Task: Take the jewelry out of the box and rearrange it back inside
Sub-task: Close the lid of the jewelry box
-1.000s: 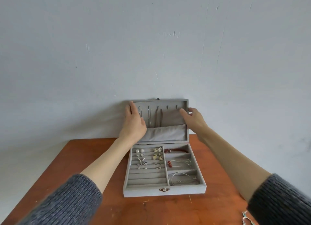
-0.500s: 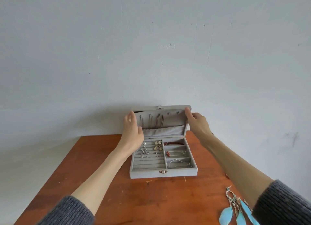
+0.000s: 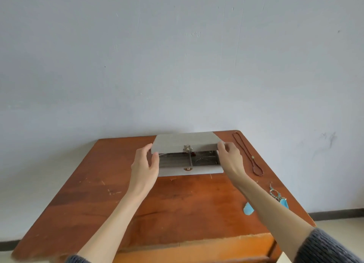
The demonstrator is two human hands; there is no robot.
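A grey velvet jewelry box [image 3: 204, 169] sits at the far middle of the table. Its lid [image 3: 185, 140] is lowered almost flat, leaving a narrow gap above the compartments. My left hand [image 3: 144, 164] holds the lid's left front corner, thumb under, fingers on the edge. My right hand [image 3: 230, 157] grips the lid's right front corner. A metal clasp [image 3: 187, 148] hangs from the lid's front edge, above the catch [image 3: 188, 169] on the box front. Inside, only dim traces of jewelry show through the gap.
A red bead necklace [image 3: 248, 154] lies on the wooden table [image 3: 98, 203] to the right of the box. Turquoise feather earrings [image 3: 279, 198] lie nearer, partly behind my right forearm. A pale wall stands right behind the table.
The lid has swung down from upright to nearly closed, with both hands following it. The view has pulled back, showing more table, the necklace and the earrings.
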